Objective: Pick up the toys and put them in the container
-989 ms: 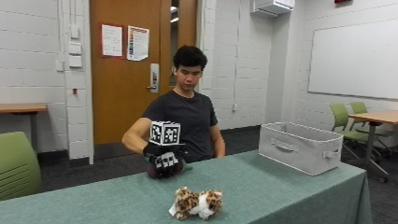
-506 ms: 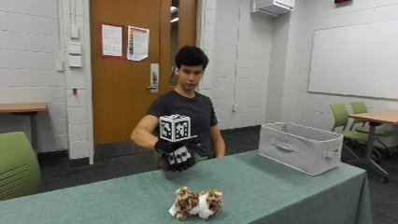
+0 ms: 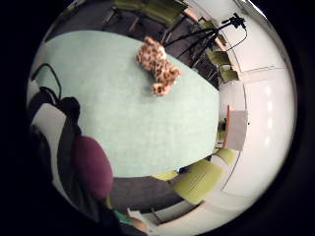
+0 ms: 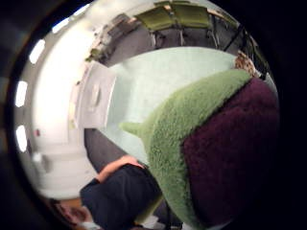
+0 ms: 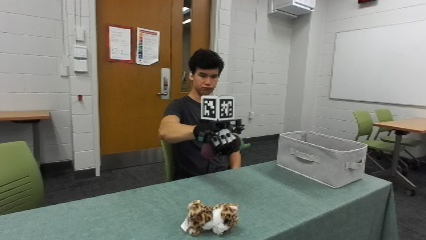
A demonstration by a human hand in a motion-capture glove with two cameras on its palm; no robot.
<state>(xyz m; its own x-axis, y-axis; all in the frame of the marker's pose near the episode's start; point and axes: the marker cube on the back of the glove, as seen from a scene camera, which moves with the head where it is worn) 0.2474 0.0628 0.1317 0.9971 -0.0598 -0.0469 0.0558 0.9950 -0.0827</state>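
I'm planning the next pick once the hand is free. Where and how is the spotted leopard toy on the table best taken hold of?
Probably around its middle, coming from above. The leopard toy lies low on the table with open cloth on every side, so fingers could close across its soft body. The right hand currently grips a purple and green plush toy in the air.
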